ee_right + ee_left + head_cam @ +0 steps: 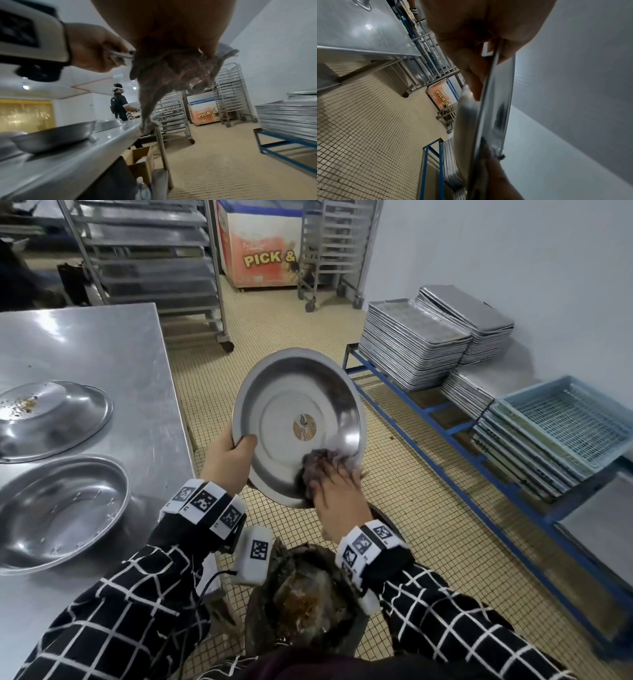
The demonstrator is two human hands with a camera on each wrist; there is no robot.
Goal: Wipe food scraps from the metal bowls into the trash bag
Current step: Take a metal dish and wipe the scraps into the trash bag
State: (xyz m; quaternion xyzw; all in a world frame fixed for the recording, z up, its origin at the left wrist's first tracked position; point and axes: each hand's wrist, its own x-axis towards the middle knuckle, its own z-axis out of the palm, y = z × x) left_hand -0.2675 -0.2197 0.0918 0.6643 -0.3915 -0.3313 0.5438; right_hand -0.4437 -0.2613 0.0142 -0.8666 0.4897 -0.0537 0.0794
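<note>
My left hand grips the left rim of a shiny metal bowl, tilted up above the trash bag. A round sticker marks the bowl's middle. My right hand presses a crumpled brownish cloth against the bowl's lower inside. In the left wrist view the bowl shows edge-on, pinched between thumb and fingers. In the right wrist view the cloth hangs from my palm. Brown food scraps lie in the dark bag.
A steel table at left carries an upside-down bowl with crumbs and an upright bowl. Stacked baking trays and blue crates sit on a blue rack at right. Tray trolleys and a freezer stand behind. Another person works far off.
</note>
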